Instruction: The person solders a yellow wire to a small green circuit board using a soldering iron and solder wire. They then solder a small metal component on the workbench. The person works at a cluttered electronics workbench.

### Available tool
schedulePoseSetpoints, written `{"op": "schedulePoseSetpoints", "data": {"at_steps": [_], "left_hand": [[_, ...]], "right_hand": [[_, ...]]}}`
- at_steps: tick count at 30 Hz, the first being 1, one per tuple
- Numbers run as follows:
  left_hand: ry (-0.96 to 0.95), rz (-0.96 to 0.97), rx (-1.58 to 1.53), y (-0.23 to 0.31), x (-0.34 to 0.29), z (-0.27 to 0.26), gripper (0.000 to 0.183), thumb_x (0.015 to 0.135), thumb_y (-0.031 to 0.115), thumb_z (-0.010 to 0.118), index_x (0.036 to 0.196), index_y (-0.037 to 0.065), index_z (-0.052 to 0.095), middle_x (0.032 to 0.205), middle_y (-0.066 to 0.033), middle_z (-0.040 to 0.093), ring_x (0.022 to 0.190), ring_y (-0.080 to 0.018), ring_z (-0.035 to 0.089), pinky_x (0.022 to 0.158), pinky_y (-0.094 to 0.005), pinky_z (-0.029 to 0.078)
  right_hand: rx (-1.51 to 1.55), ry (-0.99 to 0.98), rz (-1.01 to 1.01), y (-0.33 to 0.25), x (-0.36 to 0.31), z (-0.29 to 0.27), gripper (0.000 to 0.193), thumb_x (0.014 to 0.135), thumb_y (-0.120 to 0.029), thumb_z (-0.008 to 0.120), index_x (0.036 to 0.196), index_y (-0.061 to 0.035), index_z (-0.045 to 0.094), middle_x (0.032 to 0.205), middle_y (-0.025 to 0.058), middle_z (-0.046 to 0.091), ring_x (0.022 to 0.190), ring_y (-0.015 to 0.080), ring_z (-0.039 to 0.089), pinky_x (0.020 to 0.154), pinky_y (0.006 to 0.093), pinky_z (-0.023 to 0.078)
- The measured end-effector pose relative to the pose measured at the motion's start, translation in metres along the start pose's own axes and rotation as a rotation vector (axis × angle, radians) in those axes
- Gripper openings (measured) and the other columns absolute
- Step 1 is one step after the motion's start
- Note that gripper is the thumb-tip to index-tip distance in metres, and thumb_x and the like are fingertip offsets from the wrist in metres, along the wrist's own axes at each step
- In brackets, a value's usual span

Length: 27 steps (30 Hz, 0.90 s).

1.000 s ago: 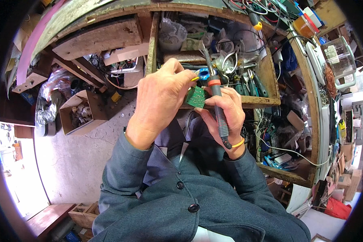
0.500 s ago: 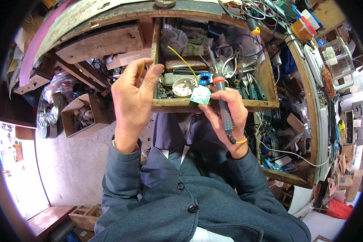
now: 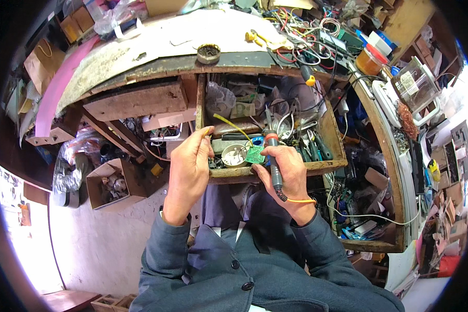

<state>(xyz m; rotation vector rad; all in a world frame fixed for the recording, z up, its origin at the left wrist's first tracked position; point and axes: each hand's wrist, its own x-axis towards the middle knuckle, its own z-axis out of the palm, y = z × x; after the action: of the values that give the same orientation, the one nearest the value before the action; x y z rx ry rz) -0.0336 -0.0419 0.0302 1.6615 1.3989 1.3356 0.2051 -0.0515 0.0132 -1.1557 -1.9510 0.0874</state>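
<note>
Presently, both hands are at work over the front of an open wooden drawer (image 3: 317, 166).

Right hand (image 3: 290, 179): thumb and forefinger pinch a small green circuit board (image 3: 255, 154) near its right side. The same hand also carries a soldering iron (image 3: 276, 176), its dark ribbed handle lying across the fingers, orange-red collar above, metal tip pointing up and away from the wearer, over the drawer contents. Whether the tip touches anything there cannot be told.

Board position: above the drawer's front edge, solder side toward the camera, just beside a round pale dish (image 3: 234, 155) containing small pieces. A yellow wire (image 3: 234, 127) rises from the board's upper edge and bends off to the upper left, its far end free.

Left hand (image 3: 189, 169): raised left of the dish, thumb and forefinger drawn close together at the tips, near the wire but apart from it. Whether something small sits between those tips cannot be made out.

Surroundings: hand tools with green handles (image 3: 323, 149) at the drawer's right; on the bench beyond, a round dark tin (image 3: 208, 54) at the edge and tangled cables (image 3: 317, 36).
</note>
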Motion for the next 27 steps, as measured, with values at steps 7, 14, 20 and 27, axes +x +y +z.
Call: {"op": "schedulePoseSetpoints", "data": {"at_steps": [7, 14, 20, 27], "left_hand": [[0.036, 0.026, 0.026, 0.002, 0.009, 0.000, 0.031, 0.113, 0.016, 0.056, 0.133, -0.004, 0.071, 0.081, -0.0012, 0.062, 0.078, -0.0095, 0.058, 0.072, -0.0272, 0.049], [0.048, 0.037, 0.010, 0.000, 0.007, -0.003, 0.039, 0.115, 0.026, 0.054, 0.132, -0.004, 0.071, 0.084, -0.0030, 0.063, 0.082, -0.0121, 0.059, 0.079, -0.0289, 0.050], [0.028, 0.046, 0.040, 0.002, 0.012, -0.002, 0.034, 0.112, 0.021, 0.058, 0.129, -0.005, 0.072, 0.087, -0.0042, 0.066, 0.083, -0.0120, 0.060, 0.078, -0.0286, 0.051], [0.131, 0.152, 0.130, 0.024, 0.050, 0.014, 0.018, 0.100, 0.011, 0.075, 0.110, -0.004, 0.075, 0.089, -0.0087, 0.075, 0.078, -0.0112, 0.065, 0.072, -0.0298, 0.053]], "right_hand": [[0.022, 0.029, 0.007, 0.000, 0.001, -0.007, 0.041, 0.078, -0.011, 0.091, 0.111, -0.0057, 0.068, 0.102, 0.0163, 0.071, 0.099, 0.0387, 0.068, 0.087, 0.0476, 0.053], [0.074, 0.066, -0.006, 0.006, -0.002, -0.006, 0.039, 0.080, -0.008, 0.090, 0.112, -0.0060, 0.068, 0.102, 0.0159, 0.071, 0.097, 0.0379, 0.068, 0.088, 0.0464, 0.053], [0.078, 0.135, -0.117, 0.015, 0.006, -0.010, 0.040, 0.078, -0.002, 0.088, 0.112, -0.0067, 0.067, 0.114, 0.0178, 0.075, 0.101, 0.0373, 0.070, 0.092, 0.0443, 0.054], [0.087, 0.316, -0.253, 0.042, 0.068, -0.011, 0.033, 0.082, 0.006, 0.082, 0.109, -0.0059, 0.068, 0.110, 0.0170, 0.075, 0.098, 0.0360, 0.071, 0.089, 0.0433, 0.057]]}}
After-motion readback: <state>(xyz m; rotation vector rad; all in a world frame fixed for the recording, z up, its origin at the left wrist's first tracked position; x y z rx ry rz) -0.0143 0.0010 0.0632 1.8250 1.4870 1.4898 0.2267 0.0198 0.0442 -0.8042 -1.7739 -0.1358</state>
